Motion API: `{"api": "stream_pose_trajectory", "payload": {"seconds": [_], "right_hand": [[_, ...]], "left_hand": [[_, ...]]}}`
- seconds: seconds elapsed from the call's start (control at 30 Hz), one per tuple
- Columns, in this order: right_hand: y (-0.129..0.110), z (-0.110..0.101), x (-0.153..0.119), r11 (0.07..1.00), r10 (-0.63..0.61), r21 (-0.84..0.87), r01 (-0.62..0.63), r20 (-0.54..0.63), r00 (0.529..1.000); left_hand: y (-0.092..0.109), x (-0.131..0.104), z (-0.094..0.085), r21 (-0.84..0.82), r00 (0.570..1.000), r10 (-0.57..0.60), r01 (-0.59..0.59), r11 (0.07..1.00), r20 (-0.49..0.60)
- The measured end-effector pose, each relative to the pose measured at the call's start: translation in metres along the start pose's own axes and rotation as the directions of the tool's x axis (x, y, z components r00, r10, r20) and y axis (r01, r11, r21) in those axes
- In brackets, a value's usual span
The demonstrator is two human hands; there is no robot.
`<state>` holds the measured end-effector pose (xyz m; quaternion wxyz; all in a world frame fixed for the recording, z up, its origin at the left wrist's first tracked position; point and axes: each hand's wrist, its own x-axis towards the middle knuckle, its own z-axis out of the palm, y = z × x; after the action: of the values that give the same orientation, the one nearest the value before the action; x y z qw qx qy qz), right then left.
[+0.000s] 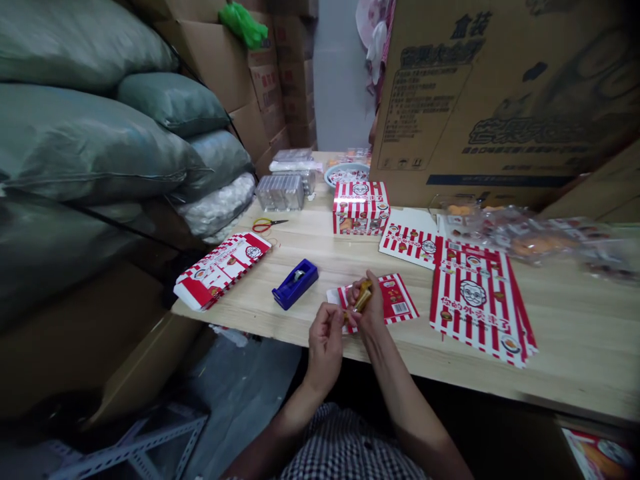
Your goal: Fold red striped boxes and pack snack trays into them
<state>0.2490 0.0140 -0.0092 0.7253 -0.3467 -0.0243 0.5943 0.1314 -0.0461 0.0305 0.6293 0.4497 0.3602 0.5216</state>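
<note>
Two bare forearms (395, 380) reaching forward, right hand (371, 305) wrapped around a shiny gold thing (363, 298) over a red-and-white card (397, 299), left hand (325, 333) curled close beside it, can't tell if gripping

We extend both forearms (407, 393), bare and angled inward, across the front edge of the table (320, 243). Our left hand (326, 331) is curled inward; our right hand (370, 307), just beside it, is closed in a grip.
</note>
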Motion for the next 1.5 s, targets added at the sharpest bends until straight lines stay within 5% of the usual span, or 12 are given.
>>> {"api": "stream_pose_trajectory", "payload": {"seconds": [0.23,0.43,0.73,0.9,1.07,1.23,1.5], "right_hand": [[0.007,0.008,-0.024,0.998,0.044,-0.043,-0.036,0.195,0.980],[0.011,0.000,-0.042,0.971,0.037,0.219,-0.094,0.249,0.968],[0.021,-0.003,-0.038,0.912,0.285,0.229,-0.340,0.242,0.928],[0.016,-0.005,-0.038,0.901,0.322,0.221,-0.374,0.239,0.916],[0.008,-0.009,-0.026,0.900,0.335,0.209,-0.382,0.231,0.914],[0.006,-0.010,-0.012,0.901,0.357,0.180,-0.395,0.213,0.910],[0.014,-0.009,-0.002,0.910,0.343,0.185,-0.370,0.162,0.925]], "left_hand": [[0.023,0.017,-0.013,-0.342,0.987,-0.141,0.109,0.934,-0.072],[0.031,0.030,-0.008,-0.525,0.974,-0.156,0.048,0.850,-0.164],[0.019,0.028,0.006,-0.554,0.982,-0.041,-0.069,0.830,-0.184],[0.020,0.026,0.008,-0.558,0.988,-0.048,-0.043,0.829,-0.147],[0.018,0.020,0.013,-0.463,0.994,-0.017,-0.035,0.886,-0.107],[0.000,0.010,0.013,-0.190,0.991,0.082,-0.101,0.976,-0.107],[-0.001,-0.003,0.004,0.059,0.978,0.163,-0.156,0.986,-0.134]]}}
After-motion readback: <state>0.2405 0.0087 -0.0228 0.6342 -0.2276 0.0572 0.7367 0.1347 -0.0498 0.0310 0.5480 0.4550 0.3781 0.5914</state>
